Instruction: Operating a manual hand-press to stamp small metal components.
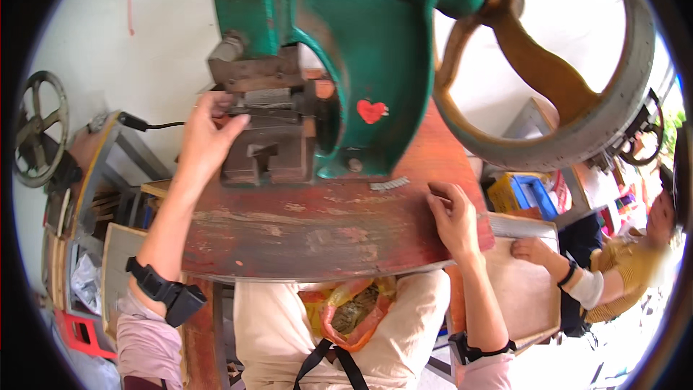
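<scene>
A green hand press [382, 58] stands before me on a worn reddish wooden bench. Its dark steel die block [249, 152] sits at the lower left, under the ram. My left hand [209, 126] reaches to the left side of the die, thumb and fingers closing around its edge; what they pinch is hidden or too small to name. On the right of the bench top, my right hand [453, 218] rests with loosely bent fingers, thumb apart and nothing visible in it. Between that hand and the press base lies a row of small grey metal pieces [390, 184].
A large handwheel [505, 148] hangs at the upper right. In my lap is an orange-and-yellow bag [354, 318] with small metallic-looking pieces. A co-worker [613, 274] sits at the right beside a wooden tray [516, 282]. A blue bin [534, 195] and a red stool [83, 332] stand nearby.
</scene>
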Demonstrator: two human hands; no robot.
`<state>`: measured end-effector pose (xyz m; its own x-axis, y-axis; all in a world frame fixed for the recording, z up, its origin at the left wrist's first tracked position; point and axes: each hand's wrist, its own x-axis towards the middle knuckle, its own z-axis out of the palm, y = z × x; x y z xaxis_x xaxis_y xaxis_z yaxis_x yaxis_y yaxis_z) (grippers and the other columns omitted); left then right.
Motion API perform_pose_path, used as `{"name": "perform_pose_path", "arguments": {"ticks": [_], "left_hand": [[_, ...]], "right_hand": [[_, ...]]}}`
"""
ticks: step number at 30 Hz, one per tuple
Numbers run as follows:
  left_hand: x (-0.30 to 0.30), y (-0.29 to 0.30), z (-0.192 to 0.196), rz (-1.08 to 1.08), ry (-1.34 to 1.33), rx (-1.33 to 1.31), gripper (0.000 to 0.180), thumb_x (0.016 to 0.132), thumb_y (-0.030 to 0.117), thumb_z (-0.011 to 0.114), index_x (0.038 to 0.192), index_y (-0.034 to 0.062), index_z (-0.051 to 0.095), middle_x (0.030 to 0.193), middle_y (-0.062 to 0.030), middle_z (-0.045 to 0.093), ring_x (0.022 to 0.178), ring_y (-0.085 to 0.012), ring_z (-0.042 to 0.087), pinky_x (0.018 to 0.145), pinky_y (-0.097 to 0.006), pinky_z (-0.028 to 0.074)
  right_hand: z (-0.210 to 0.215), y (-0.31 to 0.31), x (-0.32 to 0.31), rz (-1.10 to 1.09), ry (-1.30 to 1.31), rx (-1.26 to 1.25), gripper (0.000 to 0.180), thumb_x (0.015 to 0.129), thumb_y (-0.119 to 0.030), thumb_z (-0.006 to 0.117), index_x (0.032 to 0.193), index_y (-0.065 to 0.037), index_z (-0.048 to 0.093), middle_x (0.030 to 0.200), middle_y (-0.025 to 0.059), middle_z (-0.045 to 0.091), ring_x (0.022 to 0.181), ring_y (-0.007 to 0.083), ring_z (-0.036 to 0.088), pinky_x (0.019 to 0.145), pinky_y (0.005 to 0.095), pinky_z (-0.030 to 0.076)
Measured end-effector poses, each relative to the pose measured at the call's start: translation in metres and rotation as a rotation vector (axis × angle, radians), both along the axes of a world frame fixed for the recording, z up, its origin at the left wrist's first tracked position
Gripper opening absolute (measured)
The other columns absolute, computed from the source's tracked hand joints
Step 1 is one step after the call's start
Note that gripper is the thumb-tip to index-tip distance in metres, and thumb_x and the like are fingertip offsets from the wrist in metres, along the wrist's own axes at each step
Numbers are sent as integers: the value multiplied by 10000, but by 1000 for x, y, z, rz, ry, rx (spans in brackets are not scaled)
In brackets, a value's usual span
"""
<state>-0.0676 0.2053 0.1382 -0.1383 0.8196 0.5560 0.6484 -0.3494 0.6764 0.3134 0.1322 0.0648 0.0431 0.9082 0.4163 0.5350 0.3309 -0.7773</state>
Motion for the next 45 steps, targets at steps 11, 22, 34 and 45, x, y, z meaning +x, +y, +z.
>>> {"name": "perform_pose_path", "arguments": {"ticks": [11, 22, 34, 45], "left_hand": [[112, -99, -31, -330, 138, 12, 151, 791, 27, 661, 926, 11, 595, 916, -126, 597, 836, -263, 602, 730, -357, 502], [169, -41, -82, -357, 518, 94, 158, 788, 24, 633, 938, -21, 650, 898, -135, 599, 808, -290, 571, 732, -373, 494], [167, -36, -77, -412, 488, 89, 119, 763, 31, 660, 875, -8, 652, 859, -103, 604, 798, -273, 565, 722, -364, 489], [166, -34, -78, -464, 462, 104, 137, 760, 19, 658, 892, -12, 669, 854, -99, 602, 801, -265, 558, 721, -358, 489]], "right_hand": [[-5, 34, 7, 92, -195, -22, 195, 826, -54, 626, 1012, 3, 639, 970, 136, 619, 851, 245, 648, 751, 316, 503], [-2, 59, 9, 249, -326, 11, 207, 765, -100, 673, 969, -65, 686, 884, 142, 601, 897, 340, 564, 807, 407, 457], [-1, 51, 6, 271, -389, 29, 165, 702, -97, 729, 847, -42, 674, 883, 96, 604, 908, 282, 556, 803, 376, 449], [-3, 44, 0, 322, -331, 94, 182, 734, -113, 712, 899, -48, 671, 857, 130, 573, 889, 319, 534, 794, 404, 454]]}}
